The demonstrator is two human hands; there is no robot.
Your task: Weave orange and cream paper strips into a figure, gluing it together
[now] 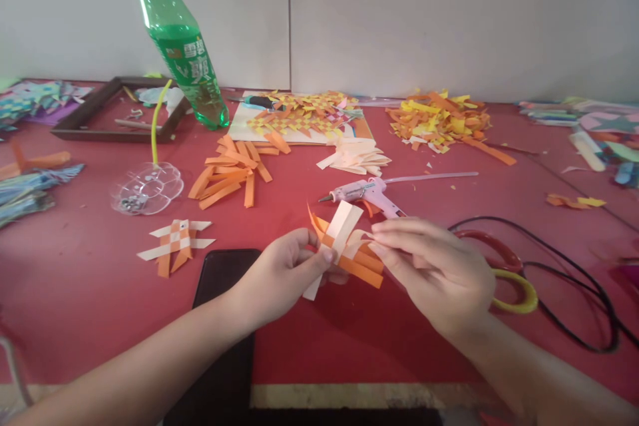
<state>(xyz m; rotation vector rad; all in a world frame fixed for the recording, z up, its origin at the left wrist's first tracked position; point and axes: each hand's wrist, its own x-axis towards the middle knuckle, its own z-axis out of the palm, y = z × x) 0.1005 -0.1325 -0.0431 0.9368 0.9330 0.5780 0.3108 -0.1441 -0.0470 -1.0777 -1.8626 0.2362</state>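
Observation:
Above the red table, my left hand [284, 273] pinches a partly woven piece of orange and cream paper strips [344, 249] between thumb and fingers. The fingertips of my right hand [434, 266] are closed on a cream paper strip [360, 237] at the right side of that piece. Orange strip ends stick out below my right fingertips. Left of my hands lies a woven orange and cream paper fish [177, 243] with a small eye. Just behind my hands rests a pink glue gun [367, 193] with a clear glue stick in its back.
Orange strips [234, 170], cream strips [354, 156] and a yellow-orange heap [439, 121] lie behind. A green bottle [187, 60] stands by a dark frame [64, 126]. A clear flower-shaped dish [150, 190] is left; a black phone [224, 273], scissors [514, 293] and black cable [599, 293] are nearby.

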